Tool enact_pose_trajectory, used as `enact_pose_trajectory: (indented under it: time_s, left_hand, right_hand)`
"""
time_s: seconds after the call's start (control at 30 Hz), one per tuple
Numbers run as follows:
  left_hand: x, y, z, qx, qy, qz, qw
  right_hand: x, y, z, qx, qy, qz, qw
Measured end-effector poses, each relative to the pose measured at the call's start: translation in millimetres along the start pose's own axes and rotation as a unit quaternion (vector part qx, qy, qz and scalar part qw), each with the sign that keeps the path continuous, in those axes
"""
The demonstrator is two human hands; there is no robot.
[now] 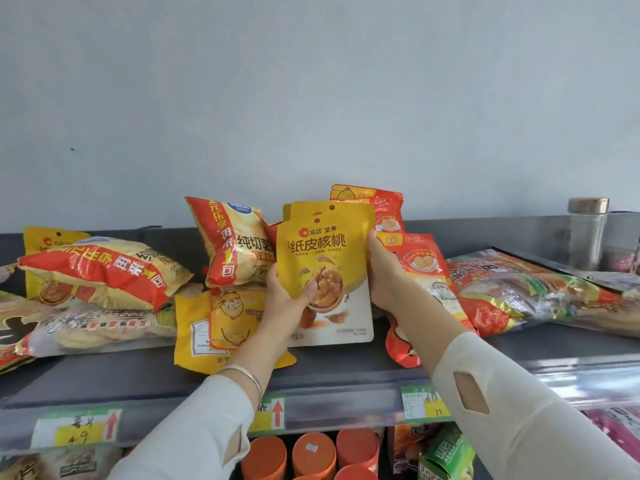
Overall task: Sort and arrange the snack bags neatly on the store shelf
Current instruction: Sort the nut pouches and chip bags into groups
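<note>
Fingers (309,289) of the left hand (284,303) pinch the lower left edge of a yellow foil walnut pouch (329,251), with the thumb pressed on its printed front and the other fingers hidden behind it. The right hand (384,275) grips the pouch's right edge, thumb at the front. The pouch is held upright, facing the camera, above the middle of the dark grey store shelf (329,368). The yellow edge of a second pouch peeks out behind its top left corner. Just left of it, a red-and-yellow potato chip bag (232,244) stands on end, leaning. Below that, a flat yellow pouch with a cartoon face (221,323) lies on the shelf, partly under the left wrist. Farther left, a second red-and-yellow chip bag (104,268) lies across a pile of other packs. Behind and right of the right hand are orange-red snack bags (422,268), one standing at the back wall and another lying flat. A long clear-wrapped pack of mixed sweets (536,289) lies at the right. Beyond it, a glass jar with a gold lid (587,233) stands near the back. A thin silver bangle (246,375) circles the left wrist, and both arms wear white sleeves. Green-and-yellow price labels (277,414) line the shelf's front rail. Under it, round orange lids (313,452) show on the lower level.
</note>
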State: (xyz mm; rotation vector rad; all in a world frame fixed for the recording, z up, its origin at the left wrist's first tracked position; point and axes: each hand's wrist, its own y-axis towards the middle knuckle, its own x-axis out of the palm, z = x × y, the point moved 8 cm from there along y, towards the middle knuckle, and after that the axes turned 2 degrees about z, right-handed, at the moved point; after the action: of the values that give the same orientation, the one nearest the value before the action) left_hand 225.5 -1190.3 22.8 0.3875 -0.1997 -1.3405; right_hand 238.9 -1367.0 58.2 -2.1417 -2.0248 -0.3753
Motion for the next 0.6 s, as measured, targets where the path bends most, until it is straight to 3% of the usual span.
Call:
enact_pose_trajectory:
  time_s: [0.07,0.13,0.23,0.37,0.43,0.5,0.6]
  left_hand:
    - [-1,0,1,0.013,0.003,0.020,1.000]
    - [0,1,4,0.028,0.016,0.044,0.999]
    - [2,2,7,0.036,0.041,0.049,0.997]
    - [6,-2,0,-0.007,0.037,-0.017,0.999]
    - [12,-7,-6,-0.047,0.022,-0.066,0.996]
    - [13,-8,-11,-0.061,0.030,-0.093,0.993]
    - [9,-2,-9,-0.021,0.076,-0.080,0.994]
  right_hand:
    - [-1,-9,-9,-0.046,-0.030,-0.005,0.998]
    - [-7,-15,-18,-0.108,-0.146,0.023,0.983]
    - [-15,-25,-33,-0.213,-0.376,0.108,0.896]
    - [0,-31,-18,-0.235,-0.560,0.091,0.789]
    - [2,-25,-8,-0.208,-0.566,0.063,0.796]
    - [6,-23,-7,-0.195,-0.524,0.036,0.828]
    - [11,-18,-8,-0.196,-0.491,0.013,0.849]
